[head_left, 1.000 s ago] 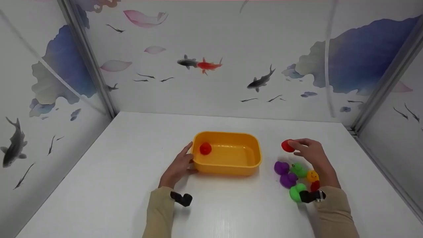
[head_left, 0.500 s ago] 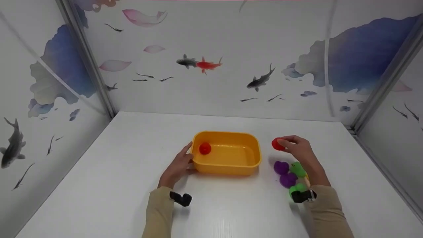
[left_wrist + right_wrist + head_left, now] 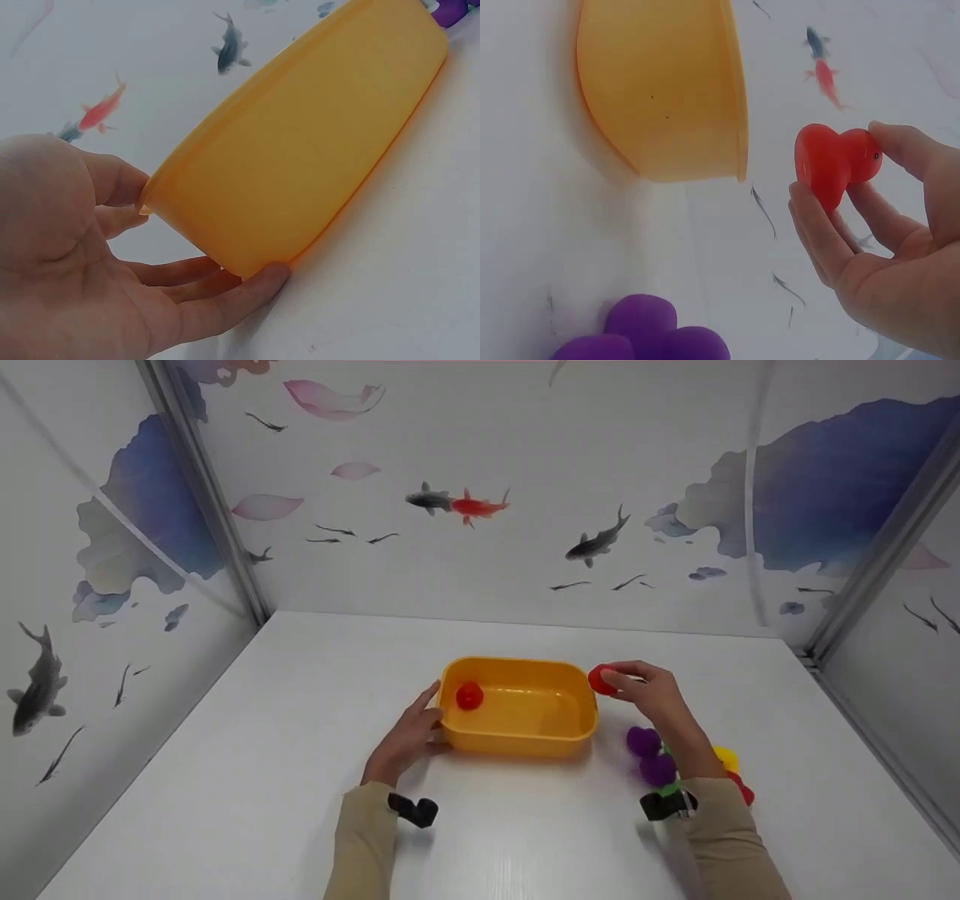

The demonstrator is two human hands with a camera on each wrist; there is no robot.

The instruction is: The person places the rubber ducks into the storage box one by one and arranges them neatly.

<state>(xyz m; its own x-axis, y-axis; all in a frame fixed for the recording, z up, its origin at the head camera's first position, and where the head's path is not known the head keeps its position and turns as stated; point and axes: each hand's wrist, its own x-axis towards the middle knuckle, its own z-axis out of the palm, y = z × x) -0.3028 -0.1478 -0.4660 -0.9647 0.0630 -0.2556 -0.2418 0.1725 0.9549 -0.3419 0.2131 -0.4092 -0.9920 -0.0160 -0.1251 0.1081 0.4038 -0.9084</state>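
My left hand [image 3: 407, 742] holds the left end of a yellow plastic tub [image 3: 517, 746]; in the left wrist view, digits meet the rim and others lie along the lower corner. Inside the tub, at its left end, lies a small red toy [image 3: 469, 696]. By the tub's right rim, my right hand [image 3: 651, 690] pinches a red rubber duck [image 3: 829, 161] between thumb and fingertips. The right wrist view shows the duck beside the tub's rim, one black eye visible.
Purple toys [image 3: 658, 770] lie right of the tub, partly under my right forearm. A yellow toy [image 3: 726, 758] and a red toy [image 3: 741, 790] show beyond that arm, with green ones mostly hidden. Fish-painted walls [image 3: 480, 562] enclose the white table [image 3: 337, 660].
My right hand has carried the red duck left, from above the toy group to the tub's right rim. The left hand and the tub have stayed in place.
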